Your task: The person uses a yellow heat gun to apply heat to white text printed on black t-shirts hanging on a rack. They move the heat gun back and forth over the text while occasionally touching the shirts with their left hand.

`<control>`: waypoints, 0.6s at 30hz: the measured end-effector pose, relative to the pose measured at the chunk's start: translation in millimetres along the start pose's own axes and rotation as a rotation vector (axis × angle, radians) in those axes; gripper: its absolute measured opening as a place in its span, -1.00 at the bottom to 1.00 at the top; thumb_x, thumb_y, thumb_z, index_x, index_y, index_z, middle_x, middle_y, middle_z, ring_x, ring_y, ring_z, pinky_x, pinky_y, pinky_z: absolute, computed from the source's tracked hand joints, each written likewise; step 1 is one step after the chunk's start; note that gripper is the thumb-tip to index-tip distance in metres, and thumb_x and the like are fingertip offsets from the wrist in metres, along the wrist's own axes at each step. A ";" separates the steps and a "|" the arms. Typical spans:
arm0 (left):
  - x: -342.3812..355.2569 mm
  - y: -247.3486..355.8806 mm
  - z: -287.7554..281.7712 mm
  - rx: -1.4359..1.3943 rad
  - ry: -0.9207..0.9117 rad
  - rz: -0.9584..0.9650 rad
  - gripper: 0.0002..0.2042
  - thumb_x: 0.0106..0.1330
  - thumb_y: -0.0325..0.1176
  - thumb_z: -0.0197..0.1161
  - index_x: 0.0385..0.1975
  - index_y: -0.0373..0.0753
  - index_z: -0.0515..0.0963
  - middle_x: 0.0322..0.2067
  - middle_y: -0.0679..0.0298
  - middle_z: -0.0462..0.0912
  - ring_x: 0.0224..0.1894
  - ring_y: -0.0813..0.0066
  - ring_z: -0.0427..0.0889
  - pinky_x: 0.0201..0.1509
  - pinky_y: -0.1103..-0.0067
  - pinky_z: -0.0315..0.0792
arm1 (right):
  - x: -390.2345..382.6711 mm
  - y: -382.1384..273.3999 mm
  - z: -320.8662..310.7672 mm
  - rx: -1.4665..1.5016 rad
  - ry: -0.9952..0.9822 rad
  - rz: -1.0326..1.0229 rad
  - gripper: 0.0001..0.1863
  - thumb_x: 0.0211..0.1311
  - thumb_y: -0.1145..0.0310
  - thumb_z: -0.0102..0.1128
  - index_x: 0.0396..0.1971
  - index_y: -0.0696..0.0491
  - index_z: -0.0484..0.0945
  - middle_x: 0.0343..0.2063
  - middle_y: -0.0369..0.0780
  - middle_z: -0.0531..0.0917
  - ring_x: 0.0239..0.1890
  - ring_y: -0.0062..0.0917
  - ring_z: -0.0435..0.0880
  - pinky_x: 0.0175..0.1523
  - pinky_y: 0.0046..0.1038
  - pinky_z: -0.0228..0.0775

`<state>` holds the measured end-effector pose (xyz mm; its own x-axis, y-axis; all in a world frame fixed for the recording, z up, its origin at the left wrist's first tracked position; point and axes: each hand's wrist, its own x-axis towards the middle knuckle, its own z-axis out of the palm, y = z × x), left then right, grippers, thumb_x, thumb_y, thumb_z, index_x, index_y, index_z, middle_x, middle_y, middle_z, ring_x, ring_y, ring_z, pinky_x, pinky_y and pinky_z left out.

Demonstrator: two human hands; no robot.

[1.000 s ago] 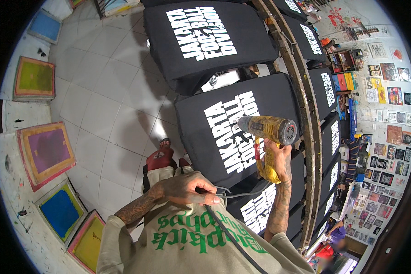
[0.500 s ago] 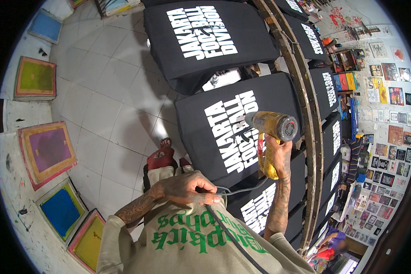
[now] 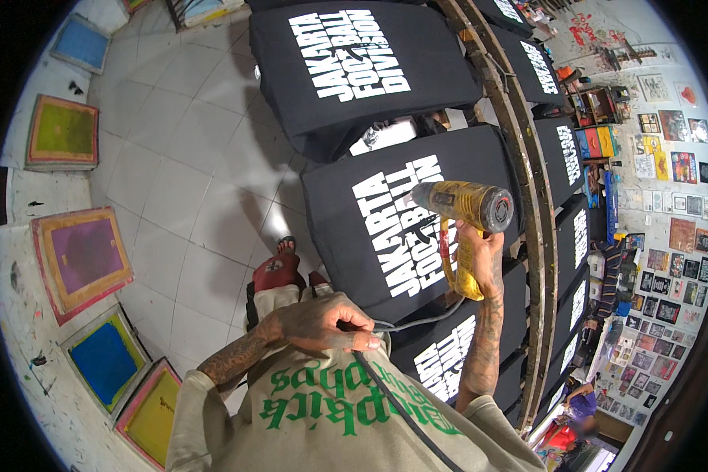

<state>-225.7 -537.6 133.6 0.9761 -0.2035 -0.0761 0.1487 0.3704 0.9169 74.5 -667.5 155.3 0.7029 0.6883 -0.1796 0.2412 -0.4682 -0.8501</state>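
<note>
A worn yellow heat gun (image 3: 458, 200) with a dark nozzle and grey rear cap is gripped by its handle in my right hand (image 3: 488, 256). It hovers over a black T-shirt (image 3: 334, 204) spread on a flat board, its nozzle pointing left across the bold white print. Close to my body, the closed fingers of my left hand (image 3: 322, 322) pinch the gun's dark power cord (image 3: 397, 403). A slack length of cord runs from that hand to the handle's base; the other part hangs down over my beige shirt.
More printed black shirts (image 3: 362, 55) lie on boards before and behind this one. A long, worn rail (image 3: 536, 197) runs along their right ends, with another row beyond. Framed screens (image 3: 79, 263) lean along the left wall above a tiled floor (image 3: 173, 181). A person (image 3: 578, 417) is at lower right.
The heat gun has moved slightly away from me and turned, showing more of its yellow side. My left hand stays in place on the cord.
</note>
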 end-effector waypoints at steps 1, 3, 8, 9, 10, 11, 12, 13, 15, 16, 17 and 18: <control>0.1 0.1 0.7 -0.003 0.002 -0.001 -0.55 0.45 -0.16 0.23 -0.71 -0.22 0.44 -0.72 0.46 0.26 -0.59 0.68 0.23 -0.46 0.54 0.13 | 1.0 5.8 3.0 -0.006 0.059 -0.059 -0.69 0.26 0.35 0.36 -0.07 0.18 0.63 -0.30 -0.28 0.69 -0.34 -0.60 0.64 -0.20 -0.48 0.52; -0.4 0.2 1.8 -0.009 0.011 -0.002 -0.55 0.45 -0.16 0.23 -0.71 -0.22 0.44 -0.73 0.46 0.26 -0.59 0.68 0.23 -0.46 0.54 0.13 | -4.0 -0.4 1.3 0.004 0.056 0.064 -0.63 0.20 0.41 0.30 0.00 0.18 0.59 -0.12 -0.19 0.69 -0.07 -0.47 0.62 0.09 -0.31 0.45; 0.0 -2.6 1.0 0.004 0.012 0.030 -0.56 0.45 -0.18 0.22 -0.71 -0.24 0.43 -0.73 0.44 0.25 -0.60 0.67 0.23 -0.46 0.54 0.13 | -25.5 -5.0 -8.1 0.044 -0.063 0.128 -0.69 0.22 0.42 0.29 -0.04 0.14 0.60 -0.15 -0.28 0.68 -0.15 -0.58 0.60 -0.06 -0.43 0.45; 0.4 -3.5 2.3 0.007 0.013 0.039 -0.56 0.44 -0.19 0.23 -0.71 -0.25 0.43 -0.74 0.44 0.25 -0.60 0.66 0.23 -0.46 0.53 0.13 | -28.0 -5.7 -10.5 0.048 -0.050 0.169 -0.69 0.22 0.43 0.30 -0.04 0.14 0.60 -0.15 -0.28 0.68 -0.16 -0.60 0.60 -0.08 -0.44 0.45; 0.3 -2.5 3.1 -0.004 0.011 0.024 -0.56 0.44 -0.19 0.23 -0.71 -0.26 0.43 -0.74 0.43 0.24 -0.60 0.65 0.23 -0.46 0.53 0.12 | -30.1 -5.2 -12.7 0.052 -0.038 0.210 -0.70 0.22 0.43 0.30 -0.04 0.14 0.60 -0.15 -0.29 0.68 -0.17 -0.62 0.60 -0.10 -0.45 0.45; 0.0 0.0 3.3 -0.014 0.008 0.009 -0.56 0.43 -0.20 0.24 -0.71 -0.27 0.43 -0.74 0.42 0.24 -0.60 0.65 0.23 -0.45 0.53 0.12 | -27.6 4.4 -12.6 0.010 0.022 0.161 -0.71 0.22 0.43 0.31 -0.06 0.14 0.62 -0.18 -0.29 0.69 -0.19 -0.61 0.61 -0.09 -0.45 0.46; -0.2 1.9 2.6 -0.019 0.009 -0.003 -0.56 0.43 -0.20 0.24 -0.71 -0.28 0.42 -0.74 0.41 0.23 -0.60 0.64 0.22 -0.45 0.52 0.11 | -26.9 4.6 -10.6 0.009 0.051 0.129 -0.72 0.22 0.42 0.31 -0.07 0.15 0.63 -0.20 -0.29 0.70 -0.20 -0.60 0.62 -0.08 -0.44 0.46; -0.7 1.7 3.3 -0.018 0.013 -0.001 -0.56 0.42 -0.20 0.25 -0.70 -0.28 0.42 -0.74 0.40 0.23 -0.60 0.64 0.22 -0.45 0.52 0.11 | -27.0 4.6 -7.6 0.008 0.080 0.096 -0.72 0.22 0.41 0.31 -0.08 0.15 0.63 -0.22 -0.28 0.70 -0.21 -0.59 0.62 -0.08 -0.44 0.46; -1.3 0.3 5.2 -0.016 0.020 0.008 -0.57 0.42 -0.20 0.25 -0.70 -0.29 0.41 -0.73 0.38 0.23 -0.60 0.63 0.22 -0.45 0.51 0.11 | -29.3 2.5 -7.7 -0.004 0.068 0.099 -0.72 0.22 0.40 0.31 -0.09 0.16 0.64 -0.23 -0.27 0.71 -0.20 -0.56 0.63 -0.05 -0.42 0.46; -1.2 0.0 4.9 -0.004 0.018 0.009 -0.56 0.42 -0.20 0.25 -0.70 -0.29 0.41 -0.73 0.38 0.23 -0.59 0.64 0.22 -0.44 0.51 0.11 | -33.6 -1.0 -11.3 -0.014 0.026 0.134 -0.71 0.21 0.40 0.32 -0.08 0.17 0.64 -0.22 -0.26 0.71 -0.19 -0.55 0.64 -0.03 -0.41 0.46; -1.2 -0.2 4.6 0.009 0.016 0.011 -0.56 0.42 -0.20 0.25 -0.70 -0.29 0.41 -0.72 0.38 0.24 -0.59 0.64 0.22 -0.44 0.51 0.11 | -34.8 -1.3 -13.6 -0.011 0.002 0.149 -0.70 0.21 0.40 0.32 -0.07 0.17 0.63 -0.21 -0.25 0.71 -0.17 -0.54 0.64 -0.02 -0.41 0.46; -1.8 -0.6 5.0 0.018 0.014 0.009 -0.56 0.42 -0.20 0.25 -0.70 -0.29 0.41 -0.72 0.38 0.24 -0.58 0.64 0.22 -0.44 0.51 0.11 | -36.7 -1.0 -16.4 -0.008 -0.021 0.169 -0.69 0.21 0.40 0.32 -0.06 0.17 0.63 -0.21 -0.24 0.71 -0.16 -0.52 0.64 0.00 -0.40 0.46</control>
<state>-228.4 -541.9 135.1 0.9795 -0.1876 -0.0732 0.1372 0.3555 0.9246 59.4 -701.4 171.0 0.7197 0.6111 -0.3297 0.1264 -0.5822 -0.8032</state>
